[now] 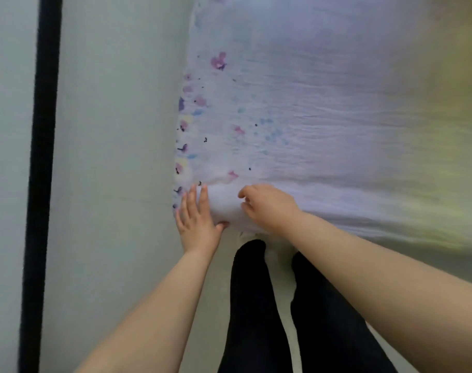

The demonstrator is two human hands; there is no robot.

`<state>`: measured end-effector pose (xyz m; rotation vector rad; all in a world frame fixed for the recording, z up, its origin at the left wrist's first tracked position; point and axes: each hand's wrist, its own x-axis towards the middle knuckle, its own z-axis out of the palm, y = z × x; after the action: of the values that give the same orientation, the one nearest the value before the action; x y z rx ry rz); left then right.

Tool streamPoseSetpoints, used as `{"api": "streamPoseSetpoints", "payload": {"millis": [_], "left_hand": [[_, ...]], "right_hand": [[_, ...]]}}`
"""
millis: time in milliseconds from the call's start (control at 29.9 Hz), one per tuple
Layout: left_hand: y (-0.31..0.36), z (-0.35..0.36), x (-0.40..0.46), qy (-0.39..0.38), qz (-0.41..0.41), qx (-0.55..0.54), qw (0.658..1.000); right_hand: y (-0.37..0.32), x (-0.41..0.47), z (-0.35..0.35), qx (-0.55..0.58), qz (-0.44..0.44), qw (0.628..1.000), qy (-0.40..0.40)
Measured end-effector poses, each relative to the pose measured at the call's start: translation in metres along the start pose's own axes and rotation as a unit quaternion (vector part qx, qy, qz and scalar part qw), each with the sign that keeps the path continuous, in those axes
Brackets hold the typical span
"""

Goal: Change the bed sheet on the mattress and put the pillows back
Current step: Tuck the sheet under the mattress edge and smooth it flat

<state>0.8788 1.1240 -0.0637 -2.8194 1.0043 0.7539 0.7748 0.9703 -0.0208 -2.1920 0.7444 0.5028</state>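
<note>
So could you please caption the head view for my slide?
Left hand flat and right hand gripping the floral sheet at the mattress corner.

pale floral sheet [323, 125], stretched flat (wrinkled)

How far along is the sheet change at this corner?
Done: the floral sheet is spread over the mattress top, with some wrinkles. In hand: the left hand lies flat against the mattress corner while the right hand curls its fingers into the fabric there, apparently tucking it. Left: finishing this tuck; other corners are out of view, and no pillows are visible.
</note>
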Motion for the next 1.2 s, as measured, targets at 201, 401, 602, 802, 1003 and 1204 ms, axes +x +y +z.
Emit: {"api": "streamPoseSetpoints", "payload": {"millis": [201, 401, 602, 802, 1003, 1204], "left_hand": [[-0.047, -0.006, 0.014, -0.056, -0.088, -0.143, 0.984], [-0.081, -0.006, 0.037, -0.140, -0.146, -0.221, 0.954], [-0.106, 0.029, 0.040, -0.143, -0.183, -0.145, 0.962], [-0.139, 0.070, 0.033, -0.143, -0.205, -0.244, 0.937], [-0.186, 0.085, 0.036, -0.213, -0.337, -0.381, 0.834], [-0.183, 0.078, 0.040, -0.297, -0.370, -0.619, 0.626]], "right_hand": [[-0.036, 0.019, 0.021, -0.066, -0.044, 0.995, -0.061], [-0.068, 0.038, 0.031, -0.138, -0.117, 0.977, -0.117], [-0.089, 0.051, 0.060, -0.157, -0.153, 0.969, -0.110], [-0.126, 0.088, 0.100, -0.237, -0.287, 0.928, -0.023], [-0.177, 0.142, 0.116, -0.456, -0.109, 0.854, -0.225], [-0.198, 0.156, 0.151, -0.579, -0.067, 0.760, -0.288]]}}
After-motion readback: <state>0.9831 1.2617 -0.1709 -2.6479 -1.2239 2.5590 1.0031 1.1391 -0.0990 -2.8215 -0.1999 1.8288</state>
